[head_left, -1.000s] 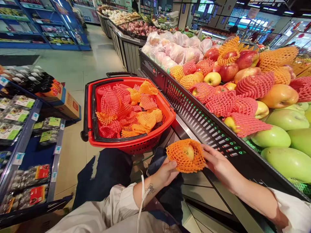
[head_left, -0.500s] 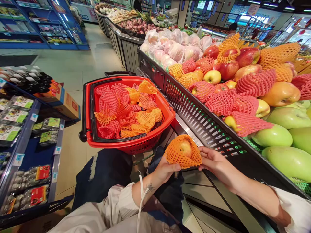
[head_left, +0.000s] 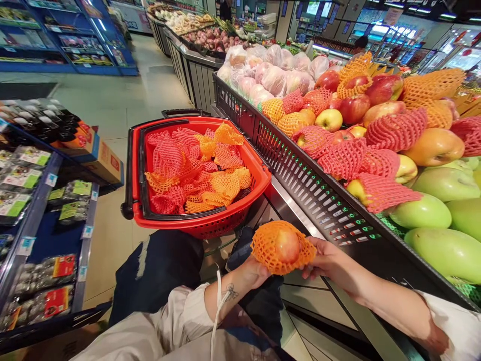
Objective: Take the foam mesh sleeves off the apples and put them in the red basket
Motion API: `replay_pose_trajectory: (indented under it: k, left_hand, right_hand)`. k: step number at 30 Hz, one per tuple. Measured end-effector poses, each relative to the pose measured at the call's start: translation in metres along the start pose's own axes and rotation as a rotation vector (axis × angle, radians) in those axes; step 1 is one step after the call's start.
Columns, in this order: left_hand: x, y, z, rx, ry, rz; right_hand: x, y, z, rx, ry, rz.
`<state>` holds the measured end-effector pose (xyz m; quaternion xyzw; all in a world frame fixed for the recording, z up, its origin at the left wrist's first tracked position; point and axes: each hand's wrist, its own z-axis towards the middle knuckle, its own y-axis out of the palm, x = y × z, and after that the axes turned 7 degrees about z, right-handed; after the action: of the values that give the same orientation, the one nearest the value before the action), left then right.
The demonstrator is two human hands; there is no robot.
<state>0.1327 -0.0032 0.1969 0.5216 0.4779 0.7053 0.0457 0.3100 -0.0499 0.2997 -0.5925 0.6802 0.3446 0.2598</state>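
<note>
An apple (head_left: pixel 287 245) sits in an orange foam net (head_left: pixel 267 246), its red and yellow skin showing through the net's opening. My left hand (head_left: pixel 254 271) is wrapped under and around the left side of the netted apple. At the right edge of the net, my right hand (head_left: pixel 326 258) pinches the foam between thumb and fingers. Beyond my knees stands a red shopping basket (head_left: pixel 203 228), filled with loose pink foam nets (head_left: pixel 167 155) and orange ones (head_left: pixel 227 185).
To the right, a black slatted crate wall (head_left: pixel 300 168) borders apples in pink nets (head_left: pixel 341 155), bare red apples (head_left: pixel 354 109) and green fruit (head_left: pixel 445 250). Bagged fruit (head_left: pixel 276 77) lies farther back. On the left are a shelf with packets (head_left: pixel 60 265) and several dark bottles (head_left: pixel 41 118).
Both hands have moved slightly down with the apple. It has turned within the net, and more of its red skin faces up through the opening. The basket stays in place.
</note>
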Motion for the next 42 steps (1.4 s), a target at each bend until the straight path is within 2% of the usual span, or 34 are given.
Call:
replay_pose_trajectory:
  k: [2, 4, 9, 11, 14, 16, 19, 24, 27, 32, 34, 38, 42]
  left_hand:
    - [-0.002, 0.0, -0.002, -0.082, 0.015, -0.008]
    - [-0.002, 0.0, -0.003, -0.111, 0.038, -0.002]
    - [0.006, 0.004, -0.001, 0.028, 0.088, 0.065]
    - [0.007, 0.004, 0.0, 0.094, 0.107, 0.081]
    - [0.007, 0.005, 0.002, 0.137, 0.124, 0.097]
    - [0.008, 0.006, 0.002, 0.13, 0.127, 0.116]
    - [0.013, 0.007, 0.002, 0.086, 0.122, 0.168]
    - [0.025, 0.007, -0.001, -0.022, 0.102, 0.317]
    - [0.026, 0.006, -0.001, -0.053, 0.141, 0.428]
    - [0.022, 0.006, -0.002, -0.042, 0.164, 0.571]
    - [0.022, 0.008, -0.002, -0.012, 0.182, 0.589]
    - [0.027, 0.011, -0.002, 0.005, 0.198, 0.553]
    - [0.028, 0.012, -0.003, -0.034, 0.159, 0.384]
  right_hand:
    - [0.006, -0.004, 0.006, 0.042, -0.058, -0.057]
    - [0.006, -0.006, 0.01, 0.119, -0.22, -0.129]
    - [-0.013, 0.001, -0.004, 0.402, -0.744, -0.472]
    - [-0.018, 0.006, -0.014, 0.384, -0.934, -0.67]
    - [-0.018, 0.009, -0.02, 0.214, -1.156, -0.925]
    - [-0.015, 0.009, -0.02, 0.13, -1.162, -1.012]
    - [-0.011, 0.008, -0.019, 0.095, -1.081, -1.05]
    - [-0.011, 0.01, -0.018, -0.012, -1.075, -1.068]
    - [-0.01, 0.009, -0.016, -0.046, -1.038, -1.09]
    - [-0.006, 0.003, -0.008, -0.026, -0.944, -1.13]
    - [-0.003, 0.003, -0.005, 0.033, -0.931, -1.077]
    - [0.005, 0.005, -0.002, 0.209, -0.897, -0.879]
    - [0.013, 0.012, -0.002, 0.208, -0.838, -0.599]
